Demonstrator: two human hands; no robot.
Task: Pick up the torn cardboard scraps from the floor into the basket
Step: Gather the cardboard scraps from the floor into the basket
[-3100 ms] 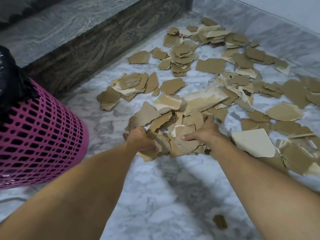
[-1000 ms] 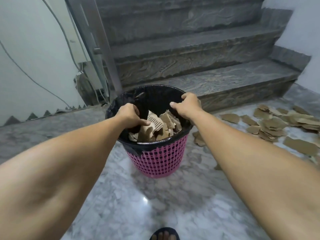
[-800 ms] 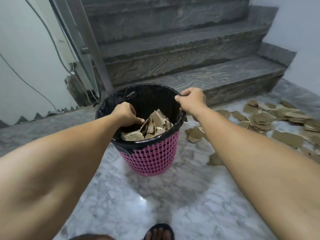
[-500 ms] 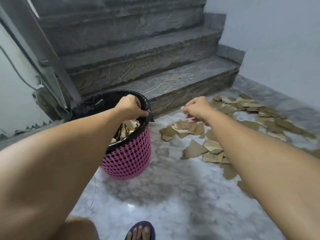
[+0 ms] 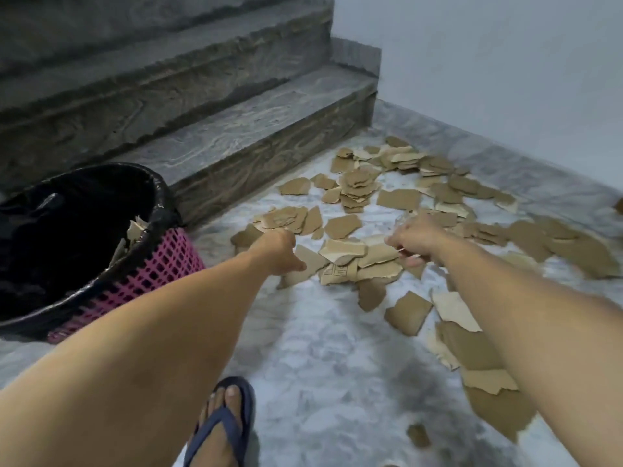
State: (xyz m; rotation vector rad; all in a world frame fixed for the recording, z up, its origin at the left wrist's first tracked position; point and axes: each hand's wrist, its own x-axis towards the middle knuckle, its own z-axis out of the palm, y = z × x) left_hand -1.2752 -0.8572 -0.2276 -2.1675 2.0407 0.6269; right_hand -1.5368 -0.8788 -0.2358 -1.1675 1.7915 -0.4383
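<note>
Cardboard scraps (image 5: 357,261) beneath both hands

The floor (image 5: 323,348) looks like polished grey-white marble, smooth with a soft sheen. The scraps (image 5: 357,190) on it are matt brown cardboard with rough torn edges, some showing a paler papery face. Left of them, the basket (image 5: 161,264) is pink plastic lattice, lined with a glossy, crinkly black plastic bag (image 5: 77,210). Behind it, the steps (image 5: 242,129) are dark veined stone, duller and rougher-edged. The flip-flop (image 5: 232,419) looks like matt blue rubber.
</note>
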